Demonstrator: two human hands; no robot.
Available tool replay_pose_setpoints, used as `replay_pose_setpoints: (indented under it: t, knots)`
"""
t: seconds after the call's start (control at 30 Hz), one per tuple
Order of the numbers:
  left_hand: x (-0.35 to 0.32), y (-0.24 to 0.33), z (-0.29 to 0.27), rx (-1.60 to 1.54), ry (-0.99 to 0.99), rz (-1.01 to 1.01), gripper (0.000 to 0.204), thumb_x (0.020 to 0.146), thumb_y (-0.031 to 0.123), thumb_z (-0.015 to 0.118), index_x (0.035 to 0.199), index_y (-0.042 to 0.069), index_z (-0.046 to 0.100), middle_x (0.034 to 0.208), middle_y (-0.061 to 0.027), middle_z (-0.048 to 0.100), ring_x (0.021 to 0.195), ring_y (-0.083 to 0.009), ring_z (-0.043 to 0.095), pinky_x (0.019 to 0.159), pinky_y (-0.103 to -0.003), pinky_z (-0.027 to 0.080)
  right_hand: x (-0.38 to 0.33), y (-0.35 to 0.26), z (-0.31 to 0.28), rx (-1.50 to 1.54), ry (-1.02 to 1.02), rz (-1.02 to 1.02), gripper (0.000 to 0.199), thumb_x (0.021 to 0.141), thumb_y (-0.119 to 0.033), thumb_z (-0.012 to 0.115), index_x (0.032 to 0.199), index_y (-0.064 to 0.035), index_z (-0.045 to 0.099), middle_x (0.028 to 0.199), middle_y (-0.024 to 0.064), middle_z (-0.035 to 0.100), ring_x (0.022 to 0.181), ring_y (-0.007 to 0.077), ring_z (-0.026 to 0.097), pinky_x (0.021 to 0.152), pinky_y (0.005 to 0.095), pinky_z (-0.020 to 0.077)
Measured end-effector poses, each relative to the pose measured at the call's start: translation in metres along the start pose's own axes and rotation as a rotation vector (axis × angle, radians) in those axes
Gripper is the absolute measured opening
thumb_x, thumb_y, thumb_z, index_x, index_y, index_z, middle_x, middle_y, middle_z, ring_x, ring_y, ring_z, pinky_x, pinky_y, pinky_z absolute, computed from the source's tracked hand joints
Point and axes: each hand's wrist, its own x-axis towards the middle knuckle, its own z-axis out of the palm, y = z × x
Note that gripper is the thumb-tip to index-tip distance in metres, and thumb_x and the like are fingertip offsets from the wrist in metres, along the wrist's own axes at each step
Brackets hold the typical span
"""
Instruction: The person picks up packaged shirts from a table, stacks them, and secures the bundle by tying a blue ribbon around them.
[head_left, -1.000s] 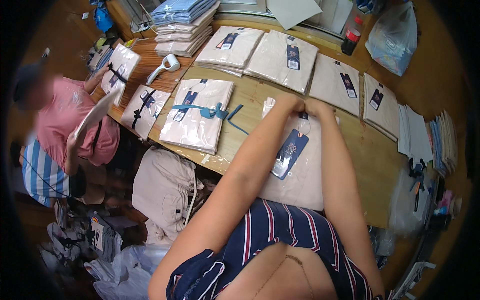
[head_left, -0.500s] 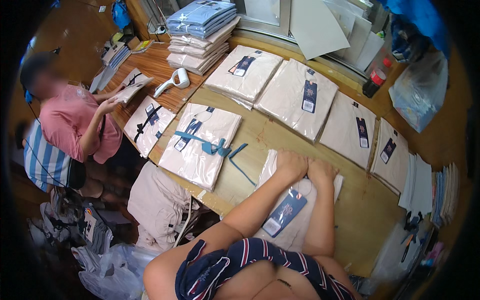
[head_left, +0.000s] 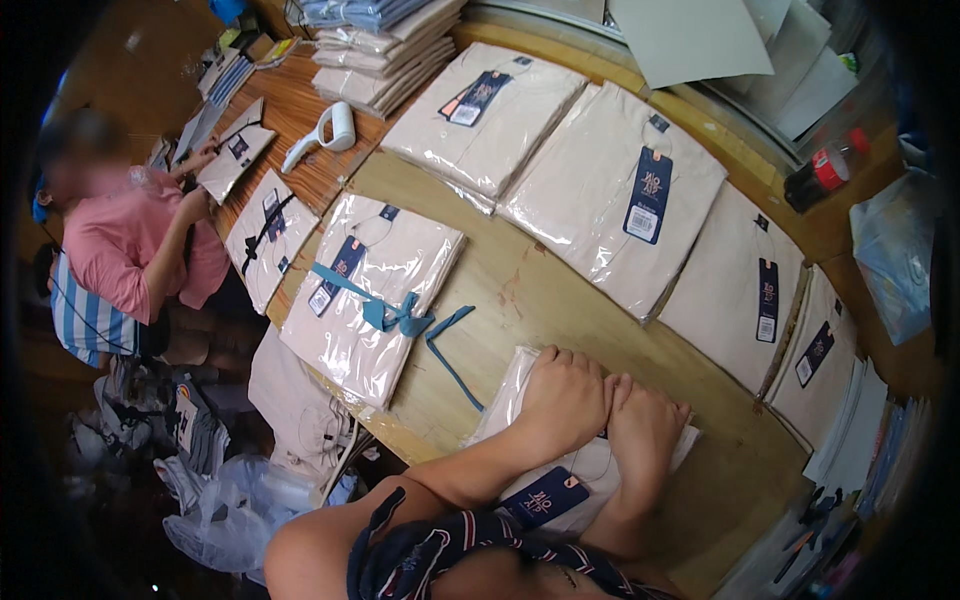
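Near, on the tabletop (head_left: 500, 265), the tagged garment (head_left: 598, 470) lies under left hand (head_left: 562, 402) and right hand (head_left: 645, 425), fingers (head_left: 568, 360) curled, pinch hidden; closure unclear. Far: four garments (head_left: 612, 200) already bagged, tagged. Left: one ribbon-tied packet (head_left: 400, 258).

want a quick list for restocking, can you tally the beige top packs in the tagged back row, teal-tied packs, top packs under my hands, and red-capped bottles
Beige top packs in back row: 4
Teal-tied packs: 1
Top packs under your left hand and right hand: 1
Red-capped bottles: 1
Total: 7
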Motion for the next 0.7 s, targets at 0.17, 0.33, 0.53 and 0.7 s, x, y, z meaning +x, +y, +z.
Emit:
replay_pose_setpoints:
  t: [0.17,0.33,0.53,0.7]
  knots:
    - [0.0018,-0.0009,0.0028,-0.086,0.046,0.002,0.025,0.075,0.023,0.047,0.061,0.002,0.053,0.063,-0.0126,0.053,0.064,-0.0246,0.051,0.067,-0.033,0.036,-0.0002,0.0034,0.0019,0.013,0.061,-0.045,0.033,0.081,-0.019,0.036,0.062,-0.003,0.057,0.065,0.0121,0.056,0.066,0.0259,0.052,0.068,0.0363,0.0334]
    - [0.0044,-0.001,-0.0014,-0.071,0.011,-0.003,0.024,0.074,0.022,0.048,0.061,0.002,0.051,0.063,-0.0118,0.051,0.066,-0.0244,0.05,0.068,-0.033,0.036,0.0019,0.0017,0.0011,-0.014,0.101,-0.058,0.028,0.079,-0.018,0.041,0.06,-0.0034,0.056,0.064,0.0102,0.055,0.065,0.0234,0.051,0.068,0.0353,0.0338]
    - [0.003,0.0,-0.0012,-0.056,0.001,0.004,0.023,0.074,0.022,0.048,0.061,0.003,0.051,0.062,-0.0109,0.049,0.065,-0.0238,0.048,0.068,-0.032,0.035,-0.0001,0.0039,0.0031,-0.028,0.13,-0.081,0.028,0.078,-0.018,0.043,0.059,-0.0025,0.055,0.063,0.0108,0.054,0.065,0.0241,0.05,0.068,0.0357,0.0338]
    - [0.0037,-0.0014,0.001,-0.064,0.012,0.005,0.023,0.074,0.022,0.048,0.061,0.003,0.05,0.062,-0.0107,0.048,0.065,-0.0235,0.047,0.068,-0.032,0.035,0.0009,0.0043,0.0045,-0.028,0.125,-0.081,0.027,0.077,-0.018,0.044,0.058,-0.0024,0.055,0.063,0.0111,0.053,0.065,0.0243,0.05,0.068,0.0364,0.034]
